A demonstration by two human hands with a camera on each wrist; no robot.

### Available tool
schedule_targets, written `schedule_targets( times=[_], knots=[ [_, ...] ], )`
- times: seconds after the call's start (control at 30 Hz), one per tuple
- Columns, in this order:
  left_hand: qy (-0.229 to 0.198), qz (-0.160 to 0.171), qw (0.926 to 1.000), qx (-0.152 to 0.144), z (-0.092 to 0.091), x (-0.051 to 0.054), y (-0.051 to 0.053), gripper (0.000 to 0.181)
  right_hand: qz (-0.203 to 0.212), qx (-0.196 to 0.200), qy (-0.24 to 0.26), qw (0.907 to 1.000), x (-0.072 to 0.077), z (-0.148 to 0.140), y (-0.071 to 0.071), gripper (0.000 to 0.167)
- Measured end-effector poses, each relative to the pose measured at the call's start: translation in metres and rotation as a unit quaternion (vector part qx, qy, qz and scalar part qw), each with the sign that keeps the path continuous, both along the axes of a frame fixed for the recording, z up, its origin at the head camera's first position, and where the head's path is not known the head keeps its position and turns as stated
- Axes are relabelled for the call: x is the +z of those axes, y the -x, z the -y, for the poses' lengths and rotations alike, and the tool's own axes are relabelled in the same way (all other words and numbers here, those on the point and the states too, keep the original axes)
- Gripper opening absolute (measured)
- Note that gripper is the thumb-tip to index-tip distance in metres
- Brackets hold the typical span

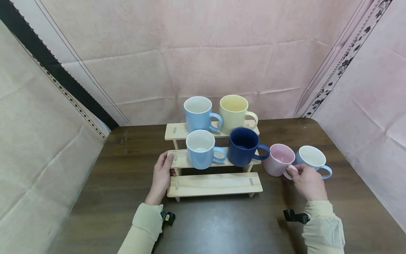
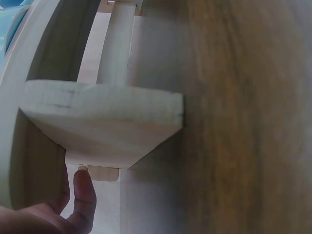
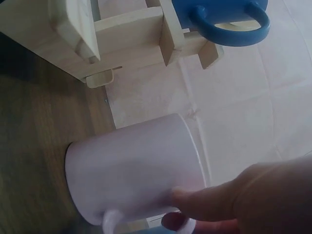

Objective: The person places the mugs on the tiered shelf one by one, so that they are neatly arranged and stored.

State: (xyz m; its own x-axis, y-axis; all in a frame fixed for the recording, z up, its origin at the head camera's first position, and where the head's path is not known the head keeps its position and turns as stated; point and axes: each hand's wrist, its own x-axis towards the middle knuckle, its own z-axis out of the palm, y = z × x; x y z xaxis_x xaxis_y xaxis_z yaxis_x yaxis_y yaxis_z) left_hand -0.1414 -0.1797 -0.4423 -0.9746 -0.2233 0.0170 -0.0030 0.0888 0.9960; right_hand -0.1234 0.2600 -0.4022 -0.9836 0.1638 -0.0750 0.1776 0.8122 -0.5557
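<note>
A three-tier wooden rack (image 1: 215, 183) stands on the table, and my left hand (image 1: 161, 180) grips the left end of its middle shelf. In the left wrist view, fingertips (image 2: 84, 195) show under the rack's end. To the right of the rack, my right hand (image 1: 309, 185) pinches the handle of a pink mug (image 1: 275, 165). The right wrist view has the thumb against this mug's side near the rim (image 3: 131, 170); whether its base touches the table I cannot tell. Beside it, partly behind the right hand, is a light blue mug (image 1: 312, 156) with a white inside.
On the middle shelf are a light blue mug (image 1: 200, 157) and a navy mug (image 1: 239, 151). The top shelf bears a blue mug (image 1: 197, 121) and a pale yellow mug (image 1: 231, 121). Patterned cloth (image 1: 203, 63) hangs behind and at both sides of the brown table (image 1: 127, 169).
</note>
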Motion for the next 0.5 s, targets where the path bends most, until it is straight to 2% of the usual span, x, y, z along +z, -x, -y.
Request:
schedule_targets(
  times=[0.33, 0.43, 0.5],
  knots=[
    [-0.012, 0.005, 0.9999, -0.002, 0.000, 0.000, 0.001, 0.046, -0.016, -0.031, 0.004, 0.9994, -0.009, 0.001, 0.003, 0.046],
    [-0.015, 0.009, 0.9998, -0.006, 0.000, 0.005, -0.001, 0.043, -0.026, -0.042, 0.004, 0.9988, -0.012, 0.002, 0.003, 0.043],
    [-0.012, 0.009, 0.9999, -0.008, -0.002, 0.013, -0.004, 0.042, -0.035, -0.048, 0.001, 0.9982, -0.014, 0.003, 0.003, 0.041]
  ],
)
